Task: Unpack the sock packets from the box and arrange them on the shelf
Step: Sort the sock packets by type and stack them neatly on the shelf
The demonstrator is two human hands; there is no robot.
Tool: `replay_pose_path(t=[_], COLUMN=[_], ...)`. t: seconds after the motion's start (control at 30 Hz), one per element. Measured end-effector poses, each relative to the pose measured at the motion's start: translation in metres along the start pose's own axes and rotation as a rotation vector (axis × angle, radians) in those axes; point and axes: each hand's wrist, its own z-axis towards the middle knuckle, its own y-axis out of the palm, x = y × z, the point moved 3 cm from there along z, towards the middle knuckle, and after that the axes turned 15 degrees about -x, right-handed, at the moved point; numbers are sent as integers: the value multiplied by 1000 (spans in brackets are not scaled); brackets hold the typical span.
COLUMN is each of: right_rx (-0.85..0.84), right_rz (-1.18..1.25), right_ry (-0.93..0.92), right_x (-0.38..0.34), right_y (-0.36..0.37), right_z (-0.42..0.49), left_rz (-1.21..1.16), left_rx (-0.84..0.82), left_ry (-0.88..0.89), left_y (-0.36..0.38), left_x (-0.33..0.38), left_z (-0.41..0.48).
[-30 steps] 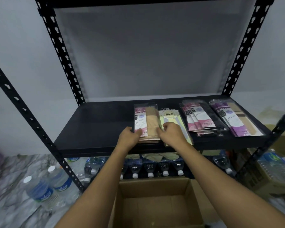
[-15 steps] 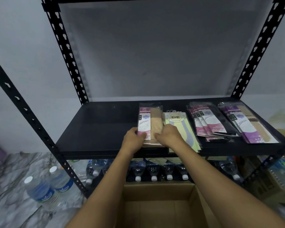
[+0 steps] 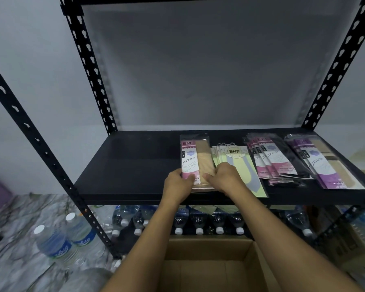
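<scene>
**What I can't make out**

My hands cover the near end of the beige sock packets (image 3: 195, 163). The cardboard box (image 3: 209, 268) is cut off at the bottom edge. Packet small print stays unreadable; floor bottles (image 3: 61, 241) blur.

Four stacks of sock packets lie flat along the black shelf (image 3: 124, 165): pink-and-beige packets (image 3: 195, 159), pale green packets (image 3: 240, 163), pink-and-black packets (image 3: 270, 163), purple-and-beige packets (image 3: 325, 165) far right. The open cardboard box (image 3: 209, 268) sits below, near.
</scene>
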Motion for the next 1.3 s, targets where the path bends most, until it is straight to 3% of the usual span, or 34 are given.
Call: replay_pose_path(t=[0.53, 0.87, 1.3], right_rx=[-1, 7, 39], right_rz=[12, 95, 128], right_ry=[-27, -207, -297], right_x=[-1, -64, -120], right_y=[17, 82, 127], right_z=[11, 33, 64], left_rz=[-73, -43, -64], left_rx=[13, 102, 124], left_ry=[-10, -53, -47], left_y=[-10, -96, -164], left_x=[-10, -38, -62], left_z=[0, -4, 6])
